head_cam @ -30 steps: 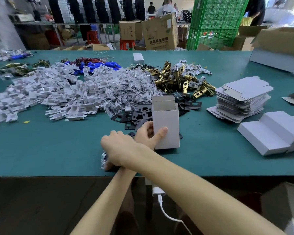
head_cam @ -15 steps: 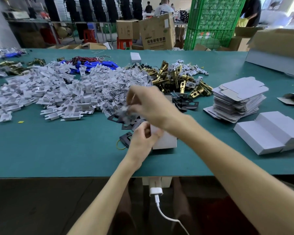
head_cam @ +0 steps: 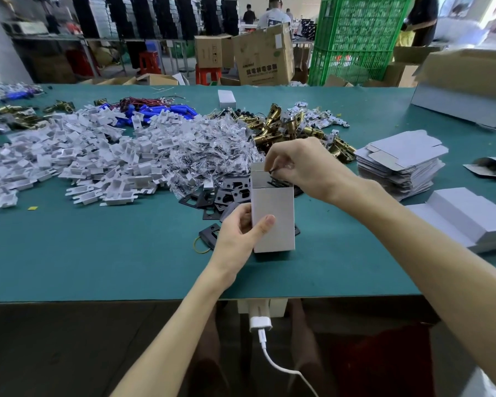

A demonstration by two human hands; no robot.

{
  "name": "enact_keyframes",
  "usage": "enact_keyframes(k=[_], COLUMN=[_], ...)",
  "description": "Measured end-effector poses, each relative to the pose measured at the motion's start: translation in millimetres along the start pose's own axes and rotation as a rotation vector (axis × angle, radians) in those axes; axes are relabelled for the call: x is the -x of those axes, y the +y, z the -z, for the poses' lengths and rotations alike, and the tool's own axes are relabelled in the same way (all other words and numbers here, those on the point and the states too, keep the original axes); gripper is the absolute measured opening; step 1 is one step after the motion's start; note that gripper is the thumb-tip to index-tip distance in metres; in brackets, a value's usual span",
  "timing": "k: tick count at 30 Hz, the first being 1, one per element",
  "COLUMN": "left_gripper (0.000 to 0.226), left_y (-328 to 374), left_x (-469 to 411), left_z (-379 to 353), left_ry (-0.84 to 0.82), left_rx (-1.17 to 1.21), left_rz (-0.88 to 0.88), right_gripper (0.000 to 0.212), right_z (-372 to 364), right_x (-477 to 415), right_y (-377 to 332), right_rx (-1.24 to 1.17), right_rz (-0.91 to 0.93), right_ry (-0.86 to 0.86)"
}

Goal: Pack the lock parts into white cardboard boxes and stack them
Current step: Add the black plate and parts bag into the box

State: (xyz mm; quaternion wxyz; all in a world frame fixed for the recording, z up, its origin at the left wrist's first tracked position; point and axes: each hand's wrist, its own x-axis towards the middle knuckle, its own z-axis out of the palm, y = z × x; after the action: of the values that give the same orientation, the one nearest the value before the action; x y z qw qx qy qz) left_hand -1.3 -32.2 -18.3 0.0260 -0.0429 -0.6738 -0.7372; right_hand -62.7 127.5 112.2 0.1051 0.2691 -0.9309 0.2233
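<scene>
A white cardboard box (head_cam: 274, 219) stands upright on the green table (head_cam: 98, 253), its top flap open. My left hand (head_cam: 241, 233) grips its lower left side, thumb across the front. My right hand (head_cam: 301, 167) hovers over the open mouth, fingers pinched on a small dark part at the box's rim; most of the part is hidden. Black lock plates (head_cam: 221, 196) lie just behind the box. Beyond them are heaps of white plastic pieces (head_cam: 83, 161), clear bagged parts (head_cam: 209, 150) and brass latches (head_cam: 284, 127).
A stack of flat box blanks (head_cam: 401, 164) sits at the right, with closed white boxes (head_cam: 467, 216) nearer the front edge. A large open carton (head_cam: 470, 87) is at far right. Blue parts with wires (head_cam: 161, 110) lie at the back. People and crates stand beyond the table.
My right hand left the table's front edge, crossed over the black plates and now sits above the box's open top holding a dark part. My left hand kept hold of the box.
</scene>
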Motion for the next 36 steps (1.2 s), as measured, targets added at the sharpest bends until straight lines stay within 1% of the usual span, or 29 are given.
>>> enact_keyframes(k=[4, 6, 10, 12, 16, 19, 23, 25, 27, 29, 31, 33, 35, 36], left_gripper=[0.044, 0.045, 0.053, 0.054, 0.051, 0.055, 0.054, 0.061, 0.074, 0.081, 0.082, 0.079, 0.078, 0.078], left_y=[-0.6, 0.3, 0.8, 0.1, -0.7, -2.4, -3.0, -2.8, -3.1, -3.5, -3.0, -3.4, -3.8, -3.7], left_x=[-0.4, -0.2, -1.0, -0.8, -0.3, -1.8, -1.6, -2.0, -2.8, -3.0, -2.9, -3.1, -3.1, -3.1], left_z=[0.4, 0.6, 0.6, 1.2, 2.1, 2.1, 2.3, 2.3, 2.4, 3.0, 2.9, 2.4, 2.2, 2.0], left_ry=[0.003, -0.004, -0.032, -0.041, -0.051, -0.055, -0.057, -0.053, -0.055, -0.06, -0.067, -0.076, -0.081, -0.079], left_rx=[0.009, 0.019, 0.035, 0.04, 0.041, 0.036, 0.036, 0.031, 0.047, 0.064, 0.062, 0.056, 0.062, 0.066], left_rz=[-0.019, -0.042, -0.084, -0.105, -0.125, -0.122, -0.122, -0.123, -0.118, -0.126, -0.137, -0.15, -0.15, -0.15], right_gripper=[0.008, 0.005, 0.036, 0.043, 0.035, 0.034, 0.048, 0.052, 0.048, 0.045, 0.046, 0.039, 0.03, 0.027], right_z=[-4.5, -4.4, 0.7, -0.4, -4.7, -5.3, -10.3, -12.4, -14.0, -18.7, -25.4, -31.3, -36.0, -37.3], right_x=[-2.9, -4.8, -4.9, -3.6, -2.6, -2.3, 6.6, 11.8, 14.5, 17.3, 22.3, 29.1, 35.4, 37.4], right_y=[3.2, 4.5, 1.5, -1.6, -11.6, -16.7, -11.3, -8.5, -7.7, -7.1, -5.7, -4.0, -1.9, -0.5], right_rx=[0.008, 0.024, 0.049, 0.098, 0.235, 0.265, 0.239, 0.207, 0.218, 0.222, 0.15, 0.011, -0.114, -0.126], right_rz=[0.014, 0.003, -0.028, -0.04, -0.05, -0.063, -0.028, -0.007, -0.029, -0.088, -0.167, -0.216, -0.212, -0.19], right_ry=[-0.142, -0.187, -0.241, -0.298, -0.353, -0.364, -0.284, -0.229, -0.196, -0.146, -0.049, 0.017, 0.054, 0.074])
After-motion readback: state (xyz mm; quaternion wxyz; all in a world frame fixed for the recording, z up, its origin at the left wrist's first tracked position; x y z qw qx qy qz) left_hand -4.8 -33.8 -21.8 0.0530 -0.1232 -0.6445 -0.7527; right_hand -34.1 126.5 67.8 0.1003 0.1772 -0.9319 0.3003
